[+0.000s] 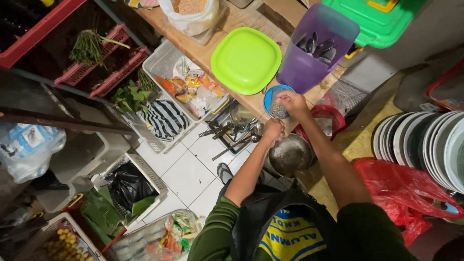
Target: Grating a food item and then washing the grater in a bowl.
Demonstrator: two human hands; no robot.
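At the worktop (212, 53) edge, a blue-rimmed grater (277, 102) is gripped by the right hand (292, 102), fingers clamped on its rim. Just below, the left hand (273, 131) is closed, fingers together, over a steel bowl (290, 155); what it holds cannot be told. A green plate (245, 60) and purple bin (314, 46) are set beside the grater.

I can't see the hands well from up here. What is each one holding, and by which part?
Right hand grips the blue-rimmed strainer at its rim. Left hand is closed over the metal bowl; what it holds cannot be told.
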